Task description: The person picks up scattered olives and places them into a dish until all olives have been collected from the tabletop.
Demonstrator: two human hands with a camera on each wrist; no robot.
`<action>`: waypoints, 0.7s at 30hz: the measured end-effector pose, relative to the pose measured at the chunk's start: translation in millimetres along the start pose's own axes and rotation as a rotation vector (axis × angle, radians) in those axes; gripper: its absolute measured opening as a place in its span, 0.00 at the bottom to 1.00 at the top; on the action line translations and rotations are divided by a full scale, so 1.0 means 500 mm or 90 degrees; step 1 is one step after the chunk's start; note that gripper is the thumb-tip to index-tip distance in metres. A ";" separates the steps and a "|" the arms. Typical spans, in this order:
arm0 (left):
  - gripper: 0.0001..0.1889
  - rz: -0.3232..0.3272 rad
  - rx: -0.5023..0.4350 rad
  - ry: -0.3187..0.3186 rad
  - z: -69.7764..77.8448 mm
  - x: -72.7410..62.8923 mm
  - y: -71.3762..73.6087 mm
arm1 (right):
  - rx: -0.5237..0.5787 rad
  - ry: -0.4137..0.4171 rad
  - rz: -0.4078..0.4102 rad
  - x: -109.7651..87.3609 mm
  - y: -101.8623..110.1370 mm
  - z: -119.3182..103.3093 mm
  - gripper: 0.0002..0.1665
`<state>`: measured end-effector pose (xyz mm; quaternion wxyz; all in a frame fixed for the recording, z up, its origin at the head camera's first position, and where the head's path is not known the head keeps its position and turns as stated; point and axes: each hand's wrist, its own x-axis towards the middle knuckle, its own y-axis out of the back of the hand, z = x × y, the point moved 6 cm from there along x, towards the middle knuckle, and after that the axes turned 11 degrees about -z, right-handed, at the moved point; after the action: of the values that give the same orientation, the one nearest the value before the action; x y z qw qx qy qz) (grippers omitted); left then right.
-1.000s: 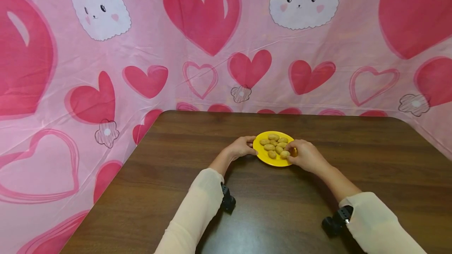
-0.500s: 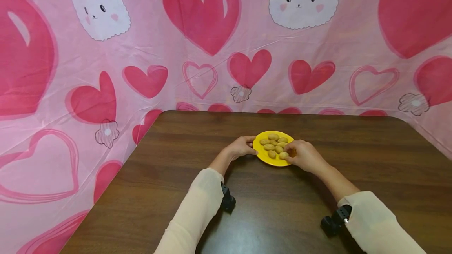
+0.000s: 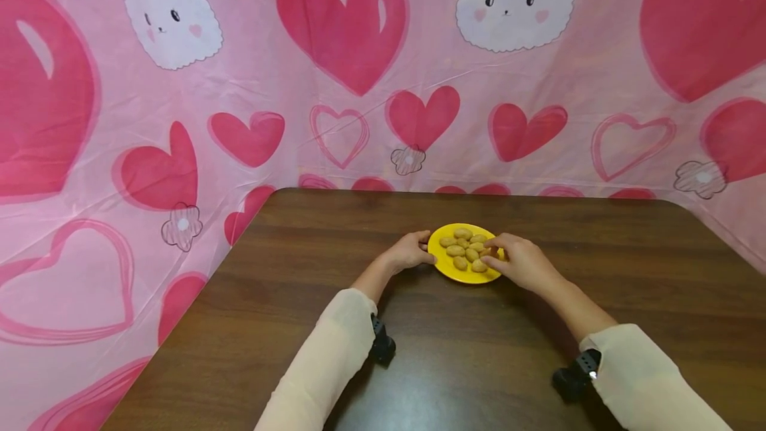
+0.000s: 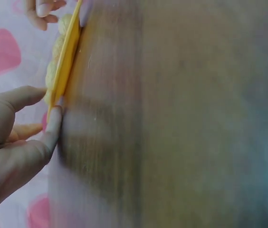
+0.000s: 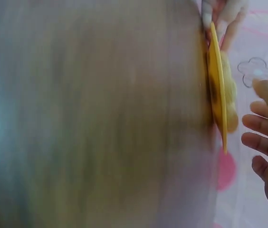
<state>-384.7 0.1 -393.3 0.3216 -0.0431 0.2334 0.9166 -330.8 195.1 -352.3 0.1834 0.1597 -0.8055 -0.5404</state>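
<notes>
A yellow plate lies on the table, bearing several small, oval, yellow-brown pieces that look like little potatoes. My left hand holds the plate's left rim, its thumb at the near side and fingers at the far side. In the left wrist view the left thumb touches the rim. Over the right edge hovers my right hand, its thumb and index finger parted above the nearest piece. The right wrist view shows the right hand apart from the plate, holding nothing.
The brown wooden table reaches back to a pink cloth printed with hearts and rabbits. Each forearm, in a pale sleeve, carries a small black wrist camera.
The right thumb and fingers have let go of the front-right piece, which now sits slightly further left on the plate. The right hand has lifted a little; the left hand stays at the rim.
</notes>
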 end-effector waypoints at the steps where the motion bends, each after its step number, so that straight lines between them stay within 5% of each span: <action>1: 0.38 0.009 0.037 -0.001 0.004 -0.005 0.003 | -0.002 -0.005 0.004 -0.002 0.005 0.003 0.20; 12: 0.49 0.098 0.569 0.084 0.055 -0.061 0.066 | -0.043 -0.144 -0.146 -0.029 0.017 0.056 0.54; 16: 0.53 0.087 0.655 0.097 0.061 -0.069 0.077 | -0.077 -0.169 -0.169 -0.041 0.022 0.068 0.58; 21: 0.56 0.067 0.660 0.102 0.049 -0.076 0.078 | -0.085 -0.174 -0.202 -0.046 0.018 0.073 0.60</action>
<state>-376.7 -37.2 -347.3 0.2354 0.0636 0.6817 0.6898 -328.1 238.4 -359.7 -0.0048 0.1969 -0.7501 -0.6313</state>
